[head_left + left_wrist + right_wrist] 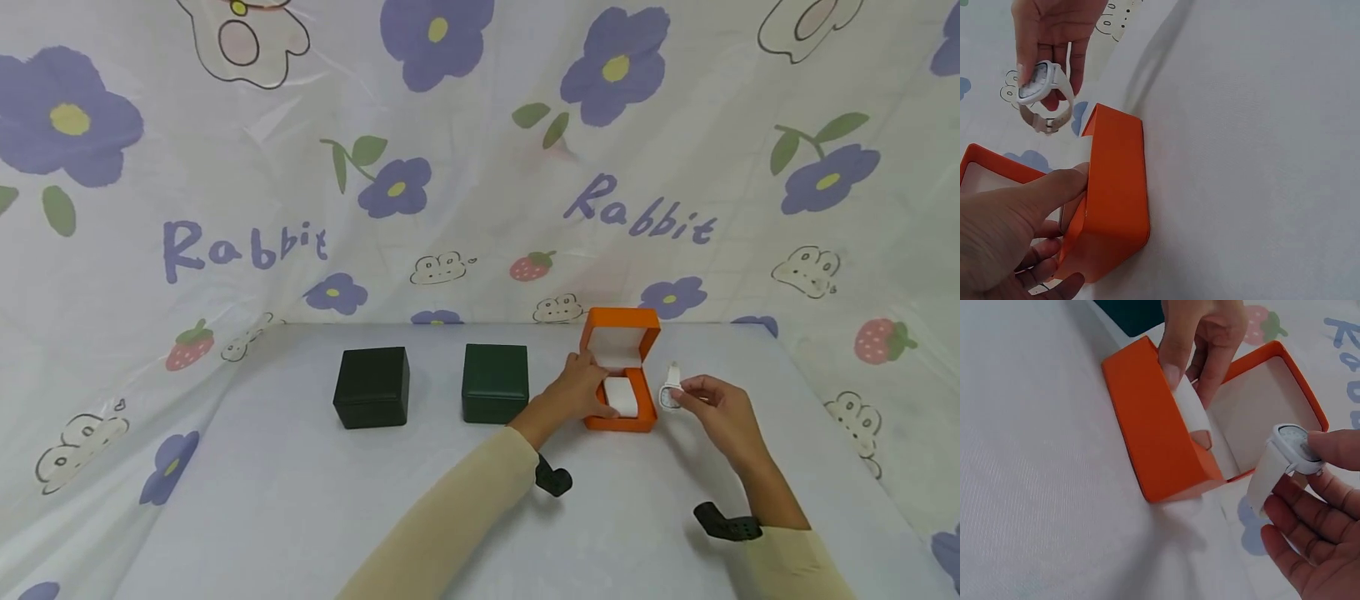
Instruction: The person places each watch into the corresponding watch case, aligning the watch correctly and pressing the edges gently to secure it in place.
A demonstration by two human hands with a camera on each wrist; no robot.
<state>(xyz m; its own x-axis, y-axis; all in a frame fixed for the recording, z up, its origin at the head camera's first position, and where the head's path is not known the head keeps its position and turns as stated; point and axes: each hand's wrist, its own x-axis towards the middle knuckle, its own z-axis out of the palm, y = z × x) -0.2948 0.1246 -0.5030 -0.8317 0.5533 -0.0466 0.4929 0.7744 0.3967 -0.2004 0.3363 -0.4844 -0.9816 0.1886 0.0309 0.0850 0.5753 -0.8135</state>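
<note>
An orange watch box (pixel 639 422) stands with its lid raised on the right half of the table. Inside it sits a white cushion (pixel 621 397). My left hand (pixel 576 390) grips the box's left side, its thumb reaching over the front wall against the cushion; in the right wrist view the other fingers are partly hidden behind it. To the right of the box, my right hand (pixel 722 412) pinches a white wristwatch (pixel 1297 450) by its case, thumb on the dial. Its strap (pixel 1054 122) loops in a curve, held in the air apart from the box.
A dark green box (pixel 495 383), closed, stands left of the orange one. Farther left is a closed black box (pixel 372 387). A white sheet with flower and rabbit prints (pixel 480 200) hangs behind the white table (pixel 300 508).
</note>
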